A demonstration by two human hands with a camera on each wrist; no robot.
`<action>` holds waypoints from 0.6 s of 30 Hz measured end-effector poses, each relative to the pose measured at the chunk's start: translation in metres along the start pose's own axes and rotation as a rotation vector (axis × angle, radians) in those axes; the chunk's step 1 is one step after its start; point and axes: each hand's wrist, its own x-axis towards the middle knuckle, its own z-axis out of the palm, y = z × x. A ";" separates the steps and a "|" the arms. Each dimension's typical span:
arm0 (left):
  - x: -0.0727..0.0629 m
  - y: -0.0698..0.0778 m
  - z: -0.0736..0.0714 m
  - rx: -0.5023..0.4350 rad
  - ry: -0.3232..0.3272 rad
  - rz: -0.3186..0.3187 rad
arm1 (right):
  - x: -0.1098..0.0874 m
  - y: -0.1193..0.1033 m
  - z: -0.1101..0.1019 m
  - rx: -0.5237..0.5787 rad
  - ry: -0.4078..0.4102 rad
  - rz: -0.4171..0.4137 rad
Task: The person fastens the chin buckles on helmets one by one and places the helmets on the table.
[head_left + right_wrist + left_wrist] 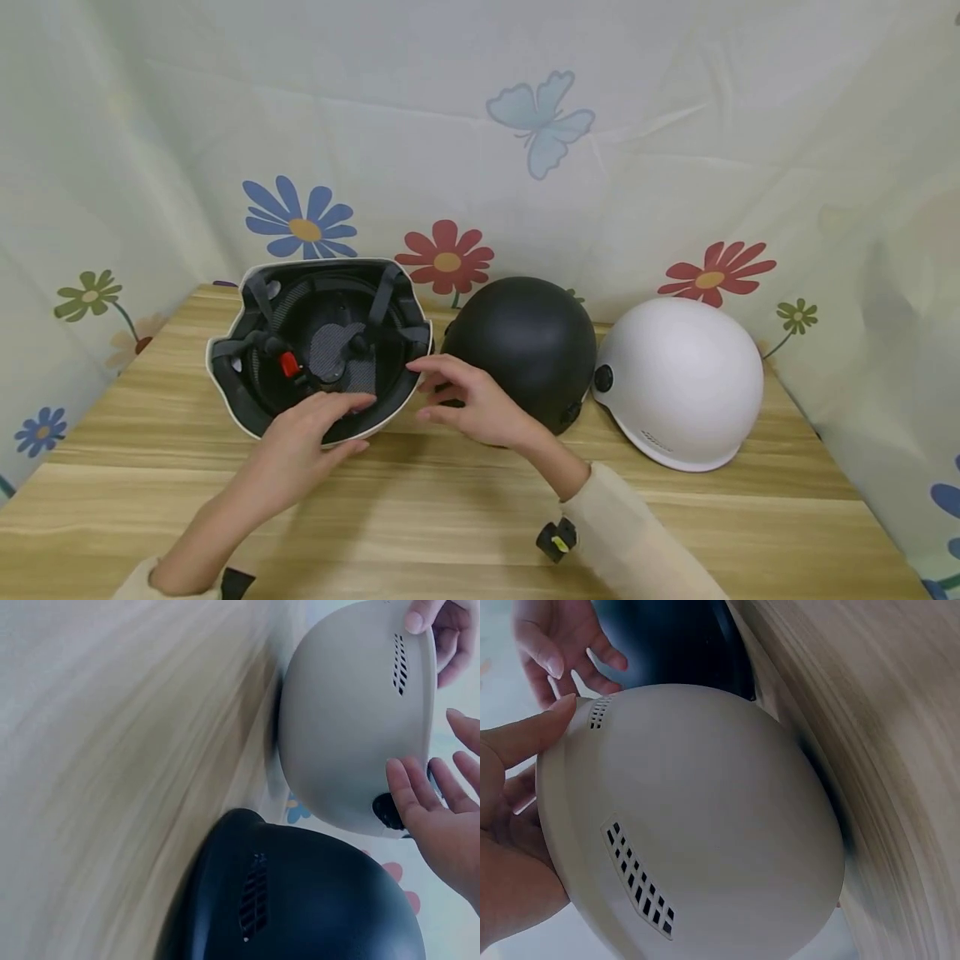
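An off-white helmet (326, 350) lies upside down on the table, its dark padded inside facing up with straps and a red buckle (288, 364). My left hand (296, 458) holds its near rim, fingers inside and thumb on the outer shell. In the left wrist view the rounded shell (720, 802) shows two vent grilles, with the thumb near the smaller one. At the right rim my right hand (480, 400) has its fingers spread, fingertips close to the edge. The right wrist view shows those fingers (405, 791) beside the round black fitting (388, 811).
Just right of the upturned helmet a matte black helmet (525, 342) stands dome up. A white helmet (682, 375) sits beside it, also dome up. Behind the wooden table (450, 517) hangs a flower-printed cloth (675, 125).
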 end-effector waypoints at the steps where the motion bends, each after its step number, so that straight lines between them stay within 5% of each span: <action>1: 0.000 -0.001 0.000 0.002 0.007 0.016 | 0.000 0.000 -0.002 -0.011 0.015 0.000; 9: -0.003 -0.008 -0.009 -0.030 -0.022 0.026 | 0.000 -0.003 -0.011 -0.040 0.122 -0.003; 18: -0.001 -0.004 -0.004 -0.001 -0.018 -0.023 | 0.000 -0.001 -0.012 -0.012 0.052 0.024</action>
